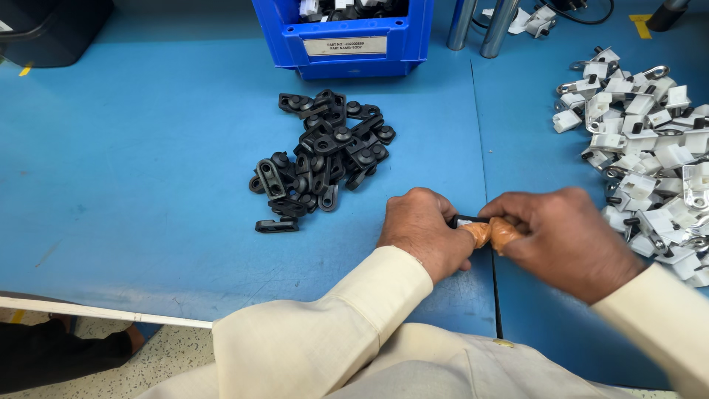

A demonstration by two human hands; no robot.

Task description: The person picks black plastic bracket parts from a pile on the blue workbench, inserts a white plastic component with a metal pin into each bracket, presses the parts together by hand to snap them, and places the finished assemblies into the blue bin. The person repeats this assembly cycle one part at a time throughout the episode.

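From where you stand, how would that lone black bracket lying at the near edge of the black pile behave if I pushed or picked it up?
The lone black bracket looks like moulded plastic, so probably stiff and light. It lies flat on the blue table, so it should slide rather than roll. It sits apart from the black pile, so picking it likely disturbs nothing.
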